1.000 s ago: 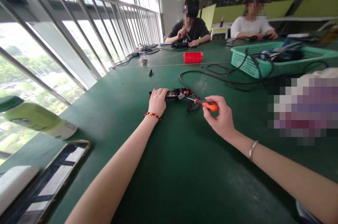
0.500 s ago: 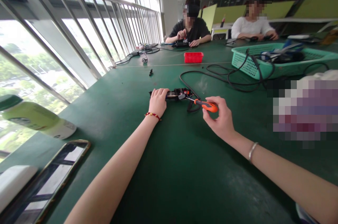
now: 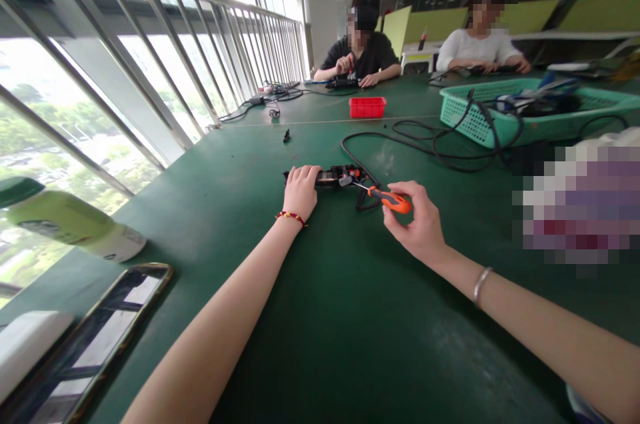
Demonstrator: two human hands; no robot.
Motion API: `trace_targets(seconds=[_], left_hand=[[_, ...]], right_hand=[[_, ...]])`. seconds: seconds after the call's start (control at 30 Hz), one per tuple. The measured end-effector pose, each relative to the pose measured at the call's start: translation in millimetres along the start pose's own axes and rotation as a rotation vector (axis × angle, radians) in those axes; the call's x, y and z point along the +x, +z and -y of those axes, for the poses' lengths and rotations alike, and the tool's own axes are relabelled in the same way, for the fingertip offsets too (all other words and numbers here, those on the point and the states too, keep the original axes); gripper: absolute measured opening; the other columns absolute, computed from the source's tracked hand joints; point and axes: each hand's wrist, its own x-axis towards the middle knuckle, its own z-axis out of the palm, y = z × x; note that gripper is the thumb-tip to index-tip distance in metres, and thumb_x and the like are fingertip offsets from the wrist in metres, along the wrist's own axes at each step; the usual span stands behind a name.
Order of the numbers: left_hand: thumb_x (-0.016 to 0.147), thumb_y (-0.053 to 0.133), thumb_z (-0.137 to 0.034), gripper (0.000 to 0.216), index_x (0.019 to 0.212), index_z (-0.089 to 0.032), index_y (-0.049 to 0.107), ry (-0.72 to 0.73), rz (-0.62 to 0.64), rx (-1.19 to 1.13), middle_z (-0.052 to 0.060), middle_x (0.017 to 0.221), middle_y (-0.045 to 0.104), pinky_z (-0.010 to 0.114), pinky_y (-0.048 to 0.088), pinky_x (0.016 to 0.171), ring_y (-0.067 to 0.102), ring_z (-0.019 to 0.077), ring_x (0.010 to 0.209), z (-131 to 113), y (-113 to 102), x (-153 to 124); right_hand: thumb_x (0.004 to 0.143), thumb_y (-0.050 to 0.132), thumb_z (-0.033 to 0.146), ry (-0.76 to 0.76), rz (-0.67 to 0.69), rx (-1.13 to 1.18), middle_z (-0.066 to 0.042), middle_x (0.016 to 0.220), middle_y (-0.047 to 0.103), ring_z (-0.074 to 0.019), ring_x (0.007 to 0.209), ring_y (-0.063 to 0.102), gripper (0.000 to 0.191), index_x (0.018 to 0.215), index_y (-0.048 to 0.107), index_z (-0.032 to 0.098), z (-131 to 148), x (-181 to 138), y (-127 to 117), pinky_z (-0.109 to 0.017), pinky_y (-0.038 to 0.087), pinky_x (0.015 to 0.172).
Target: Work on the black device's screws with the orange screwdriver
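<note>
Orange and dark grey, a screwdriver is sitting in the right hand, whose grip is pinching the handle between thumb and fingers. The right forearm is slanting in from the lower right, and the thin shaft is pointing leftward at an opened black device; whether the tip is touching, I cannot tell. The left arm is stretching up from the lower left, its left hand lying palm down, the grip clamping and hiding the device's left end. The device is lying on the green worktop, between the hands. A black cable is curving close behind it and running toward a mint-green basket on the right. Beyond, a small black part is lying near a red basket. A green-capped bottle and a smartphone are occupying the left edge, clear of both hands.
</note>
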Motion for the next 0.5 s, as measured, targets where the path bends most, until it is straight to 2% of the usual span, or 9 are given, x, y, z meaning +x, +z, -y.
trace_targets(seconds=[0.17,0.27,0.37,0.5], left_hand=[[0.073,0.041,-0.002,0.046,0.115,-0.018,0.052,-0.008,-0.008,-0.001,0.006,0.113,0.058,0.039,0.027,0.111,0.049,0.0224,0.110,-0.8,-0.1,-1.0],[0.073,0.041,-0.003,0.046,0.116,-0.018,0.051,-0.009,-0.006,-0.003,0.006,0.114,0.057,0.040,0.026,0.111,0.049,0.0226,0.111,-1.1,-0.8,-1.7],[0.074,0.040,-0.003,0.046,0.116,-0.018,0.051,-0.007,-0.002,-0.002,0.006,0.116,0.057,0.040,0.026,0.111,0.049,0.0226,0.112,-1.4,-1.3,-1.9],[0.074,0.040,-0.003,0.046,0.117,-0.019,0.050,-0.016,0.005,-0.003,0.007,0.116,0.057,0.040,0.026,0.111,0.048,0.0223,0.112,-2.1,-1.3,-1.8]], right_hand=[[0.077,0.059,0.027,0.017,0.074,-0.067,-0.001,0.077,0.061,-0.0167,0.066,0.059,0.022,0.098,0.051,0.023,0.3,-3.3,0.9,-0.031,0.048,0.064],[0.078,0.058,0.026,0.033,0.034,-0.050,-0.002,0.081,0.060,-0.0179,0.071,0.060,0.032,0.108,0.048,0.023,-0.6,-3.7,1.2,-0.032,0.050,0.066],[0.078,0.056,0.022,-0.016,0.034,-0.016,-0.006,0.093,0.060,-0.0197,0.081,0.061,0.036,0.113,0.045,0.023,0.5,-2.1,0.8,-0.033,0.051,0.071],[0.079,0.058,0.027,-0.095,0.148,-0.063,-0.003,0.085,0.063,-0.0194,0.075,0.061,0.023,0.100,0.051,0.024,3.7,-0.3,-0.2,-0.033,0.049,0.070]])
